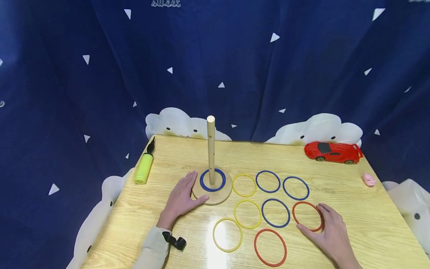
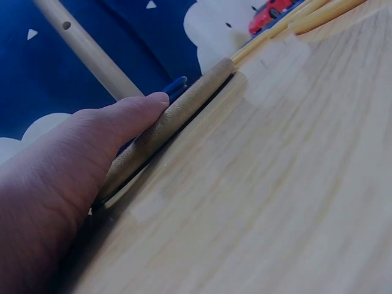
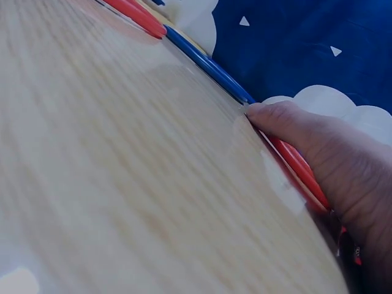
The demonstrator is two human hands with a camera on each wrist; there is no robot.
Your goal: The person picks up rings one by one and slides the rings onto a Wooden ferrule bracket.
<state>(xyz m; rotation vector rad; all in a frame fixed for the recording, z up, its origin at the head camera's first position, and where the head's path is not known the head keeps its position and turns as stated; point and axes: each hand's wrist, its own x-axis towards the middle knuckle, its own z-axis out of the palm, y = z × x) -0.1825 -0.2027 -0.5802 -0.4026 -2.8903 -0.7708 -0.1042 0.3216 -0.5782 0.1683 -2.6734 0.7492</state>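
A wooden ring-toss stand [image 1: 220, 197] has a round base and an upright peg [image 1: 211, 149]. Blue rings [image 1: 223, 185] lie around the foot of the peg. My left hand [image 1: 181, 198] holds the base at its left side; in the left wrist view the thumb [image 2: 138, 113] lies along the rim. On the right, my right hand [image 1: 330, 231] spans a red ring [image 1: 305, 203] lying flat, thumb at its near left edge and fingers at its far right edge. The right wrist view shows the thumb [image 3: 288, 122] low over the table beside that ring.
Between the hands lie several yellow rings [image 1: 244, 174], several blue rings [image 1: 276, 226] and another red ring [image 1: 256, 248]. A red toy car [image 1: 336, 153] and a small pink thing [image 1: 368, 179] are at the back right. A green hand pump [image 1: 143, 169] lies along the table's left edge.
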